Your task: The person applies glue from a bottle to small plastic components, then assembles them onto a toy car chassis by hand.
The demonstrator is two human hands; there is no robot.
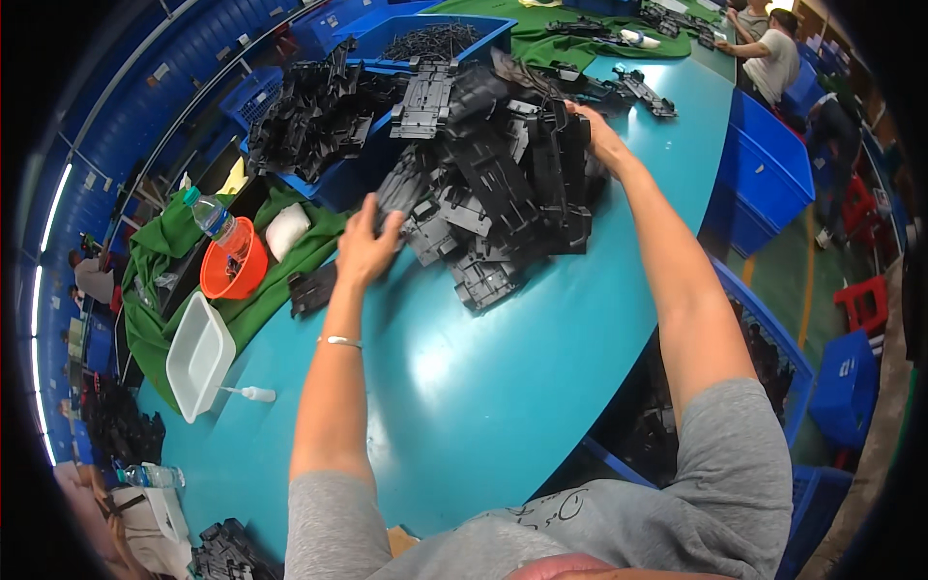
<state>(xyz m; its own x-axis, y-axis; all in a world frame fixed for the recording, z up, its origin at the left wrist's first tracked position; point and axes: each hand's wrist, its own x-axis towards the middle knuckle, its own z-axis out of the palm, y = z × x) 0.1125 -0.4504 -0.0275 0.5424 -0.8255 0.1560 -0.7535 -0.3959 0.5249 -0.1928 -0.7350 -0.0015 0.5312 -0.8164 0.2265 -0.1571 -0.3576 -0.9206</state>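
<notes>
A big heap of black plastic frame parts [503, 184] lies on the teal table [464, 387]. My left hand [365, 242] grips the near left edge of the heap, fingers curled onto a black part. My right hand [597, 130] reaches across to the far right side of the heap and presses on the top parts there. Both forearms stretch forward from the lower edge.
A blue bin [387, 43] with more black parts stands behind the heap. An orange bowl [235, 266], a water bottle [211, 215], green cloth [174, 251] and a white tray [198, 356] lie at left. Blue crates [773, 174] stand at right. A person [773, 53] sits far back.
</notes>
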